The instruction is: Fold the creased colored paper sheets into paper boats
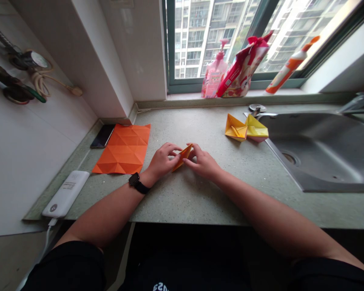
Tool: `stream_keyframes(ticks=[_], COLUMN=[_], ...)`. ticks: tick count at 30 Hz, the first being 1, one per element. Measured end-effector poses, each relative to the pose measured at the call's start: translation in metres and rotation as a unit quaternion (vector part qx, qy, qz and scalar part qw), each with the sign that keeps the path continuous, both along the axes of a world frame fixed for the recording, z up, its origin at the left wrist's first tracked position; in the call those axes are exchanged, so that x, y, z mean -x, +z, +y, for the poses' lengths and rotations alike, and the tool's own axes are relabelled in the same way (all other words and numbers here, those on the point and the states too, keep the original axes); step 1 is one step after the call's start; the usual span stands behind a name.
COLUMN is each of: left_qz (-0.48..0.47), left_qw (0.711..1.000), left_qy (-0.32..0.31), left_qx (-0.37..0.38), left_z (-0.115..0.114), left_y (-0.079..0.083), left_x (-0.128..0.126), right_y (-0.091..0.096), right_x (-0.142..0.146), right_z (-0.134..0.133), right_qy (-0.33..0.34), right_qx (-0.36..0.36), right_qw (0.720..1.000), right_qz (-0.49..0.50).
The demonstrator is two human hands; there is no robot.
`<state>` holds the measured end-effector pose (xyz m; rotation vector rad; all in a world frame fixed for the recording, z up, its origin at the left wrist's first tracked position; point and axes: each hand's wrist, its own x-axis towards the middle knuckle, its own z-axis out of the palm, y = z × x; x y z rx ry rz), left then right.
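Note:
A small folded piece of orange paper lies on the speckled countertop between my hands. My left hand, a black watch on its wrist, pinches the paper's left side with closed fingers. My right hand presses and pinches its right edge. A creased orange sheet lies flat to the left of my left hand. Two folded paper shapes, one orange and one yellow, rest to the upper right of my right hand.
A steel sink fills the right side. A dark phone and a white power bank lie at the left. A pink pump bottle, a red pouch and an orange-and-white bottle stand on the window sill.

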<state>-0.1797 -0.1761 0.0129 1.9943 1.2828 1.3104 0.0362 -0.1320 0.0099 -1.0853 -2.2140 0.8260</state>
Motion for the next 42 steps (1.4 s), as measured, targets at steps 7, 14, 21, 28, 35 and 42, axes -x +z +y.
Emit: stream_keyframes(ticks=[7,14,21,28,35,42], left_qz=[-0.011,-0.145,-0.267,-0.284,-0.215,0.037], left_qw=[0.999,0.986,0.94,0.934,0.96,0.996], left_qy=[0.044,0.006,-0.052,-0.05,-0.029,0.062], left_qx=[0.023,0.085,0.207,0.212,0.175,0.058], left_z=[0.003,0.011,0.01,0.01,0.012,0.003], left_y=[-0.001,-0.009,-0.007,-0.006,-0.007,-0.002], left_x=[0.005,0.011,0.012,0.012,0.014,0.009], right_y=[0.0,0.002,0.003,0.003,0.007,-0.001], right_x=[-0.004,-0.01,-0.013,-0.017,-0.018,-0.015], right_z=[0.003,0.013,0.016,0.02,0.021,0.02], right_qy=[-0.013,-0.017,0.019,0.009,0.006,-0.016], right_qx=[0.0,0.016,0.057,0.1,0.108,0.05], right_qw=[1.0,0.994,0.982,0.966,0.968,0.993], right_qz=[0.009,0.103,0.179,0.24,0.226,0.106])
